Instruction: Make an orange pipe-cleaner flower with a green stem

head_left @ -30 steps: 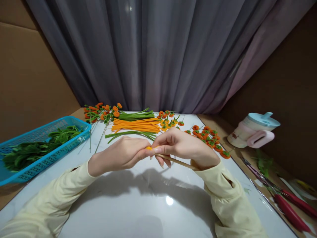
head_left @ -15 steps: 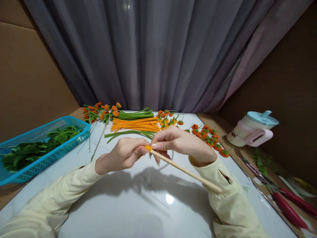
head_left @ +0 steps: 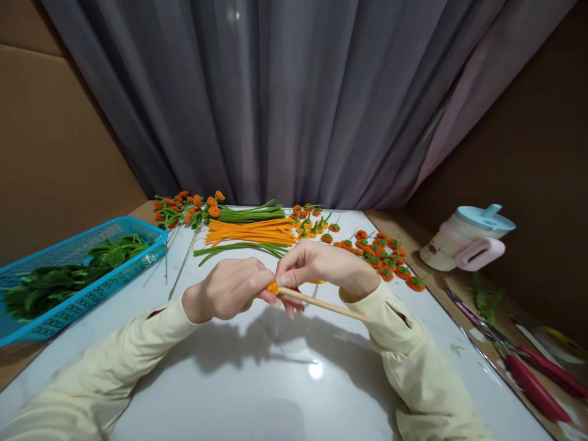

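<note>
My left hand [head_left: 232, 286] is closed round the tip of a wooden stick [head_left: 324, 304], which slants down to the right beneath my right wrist. An orange pipe cleaner [head_left: 272, 287] is coiled round the stick near that tip, between both hands. Thumb and fingers of my right hand [head_left: 315, 264] pinch together right beside the coil. A short orange piece peeks out under the right palm, seemingly the pipe cleaner's loose end. My left fingers hide the very tip of the stick.
Beyond my hands lie orange pipe cleaners [head_left: 250, 231] and green pipe cleaners [head_left: 252, 212]. Small orange flower heads [head_left: 379, 252] spread at the right, stemmed ones [head_left: 214, 205] back left. A blue basket [head_left: 92, 294] holds green leaves. Right: a lidded cup [head_left: 463, 239] and red-handled pliers [head_left: 535, 386].
Both hands have come down slightly, and my right hand has shifted left. The stick lies flatter, with its far end now at my right cuff. The orange coil looks larger.
</note>
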Demonstrator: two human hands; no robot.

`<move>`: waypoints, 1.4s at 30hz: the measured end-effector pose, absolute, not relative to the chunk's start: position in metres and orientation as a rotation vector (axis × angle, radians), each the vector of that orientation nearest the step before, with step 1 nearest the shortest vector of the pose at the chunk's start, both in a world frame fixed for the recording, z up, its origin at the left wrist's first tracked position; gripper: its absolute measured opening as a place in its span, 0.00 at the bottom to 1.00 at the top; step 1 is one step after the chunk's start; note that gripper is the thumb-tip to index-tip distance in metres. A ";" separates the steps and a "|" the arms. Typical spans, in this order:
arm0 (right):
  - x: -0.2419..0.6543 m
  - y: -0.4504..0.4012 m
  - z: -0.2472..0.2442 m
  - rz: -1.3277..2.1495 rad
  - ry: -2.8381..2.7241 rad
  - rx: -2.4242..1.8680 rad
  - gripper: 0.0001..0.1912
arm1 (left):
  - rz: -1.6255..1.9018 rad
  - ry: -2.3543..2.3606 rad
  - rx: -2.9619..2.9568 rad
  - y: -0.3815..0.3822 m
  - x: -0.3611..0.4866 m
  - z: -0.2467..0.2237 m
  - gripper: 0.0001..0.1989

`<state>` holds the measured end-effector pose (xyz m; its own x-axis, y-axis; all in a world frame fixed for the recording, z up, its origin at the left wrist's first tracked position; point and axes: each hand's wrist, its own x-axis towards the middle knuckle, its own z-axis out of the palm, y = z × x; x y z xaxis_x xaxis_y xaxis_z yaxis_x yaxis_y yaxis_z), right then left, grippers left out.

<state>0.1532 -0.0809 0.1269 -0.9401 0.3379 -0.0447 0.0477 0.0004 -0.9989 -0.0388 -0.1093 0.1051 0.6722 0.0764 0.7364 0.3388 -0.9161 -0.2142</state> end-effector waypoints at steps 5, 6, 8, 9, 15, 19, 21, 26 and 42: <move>0.143 -0.074 0.110 2.302 -1.896 -0.338 0.20 | -1.110 -0.296 -2.514 -0.110 -0.040 0.105 0.21; 0.142 -0.073 0.107 2.320 -1.844 -0.309 0.20 | -1.136 -0.299 -2.483 -0.109 -0.040 0.104 0.20; 0.140 -0.072 0.103 2.339 -1.797 -0.244 0.20 | -1.206 -0.302 -2.409 -0.107 -0.041 0.102 0.17; 0.140 -0.072 0.102 2.347 -1.803 -0.219 0.20 | -1.239 -0.300 -2.379 -0.106 -0.042 0.102 0.15; 0.140 -0.076 0.104 2.349 -1.847 -0.146 0.22 | -1.282 -0.317 -2.338 -0.106 -0.041 0.106 0.12; 0.141 -0.078 0.106 2.306 -1.873 -0.150 0.22 | -1.255 -0.338 -2.320 -0.108 -0.040 0.106 0.12; 0.142 -0.080 0.109 2.267 -1.901 -0.183 0.21 | -1.287 -0.362 -2.309 -0.108 -0.040 0.104 0.10; 0.142 -0.100 0.130 1.959 -2.122 -0.645 0.19 | -1.554 -0.558 -2.156 -0.103 -0.036 0.096 0.07; 0.148 -0.139 0.146 0.334 -2.554 -1.129 0.09 | -1.495 -0.943 -2.514 -0.105 -0.024 0.108 0.14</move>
<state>0.1479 -0.1389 0.1464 -0.6326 0.7480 0.2007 0.6713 0.6588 -0.3397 -0.0243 -0.1048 0.1078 0.3393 0.4682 0.8159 0.5346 -0.8096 0.2423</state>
